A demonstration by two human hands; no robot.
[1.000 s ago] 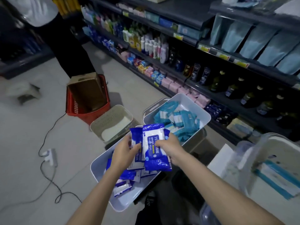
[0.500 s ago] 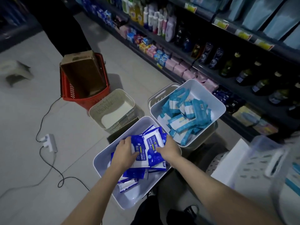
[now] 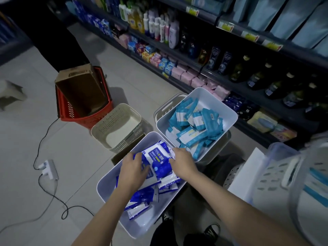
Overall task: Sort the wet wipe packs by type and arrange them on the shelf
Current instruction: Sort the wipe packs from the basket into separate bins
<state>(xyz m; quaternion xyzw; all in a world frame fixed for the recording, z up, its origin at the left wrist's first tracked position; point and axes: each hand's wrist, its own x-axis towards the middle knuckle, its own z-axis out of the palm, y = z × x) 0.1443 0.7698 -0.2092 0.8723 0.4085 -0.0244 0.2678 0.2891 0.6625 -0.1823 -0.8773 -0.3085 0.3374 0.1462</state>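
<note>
A stack of dark blue wet wipe packs [image 3: 158,162] lies low in the near white bin [image 3: 108,189]. My left hand [image 3: 133,172] grips the stack's left side. My right hand [image 3: 182,162] grips its right side. More dark blue packs [image 3: 140,197] lie loose in the same bin under my left forearm. A second white bin [image 3: 213,103] behind it holds several light teal wet wipe packs [image 3: 195,125]. The dark store shelf [image 3: 221,86] runs along the right, stocked with bottles and small packs.
A beige perforated basket [image 3: 117,126] stands left of the bins. Behind it a red shopping basket [image 3: 85,114] holds a cardboard box. A power strip [image 3: 48,169] with a black cable lies on the floor at left. A pale laundry basket [image 3: 284,183] sits at right.
Both hands have lowered the stack of dark blue packs from above the near bin down into it. The view has tilted downward.
</note>
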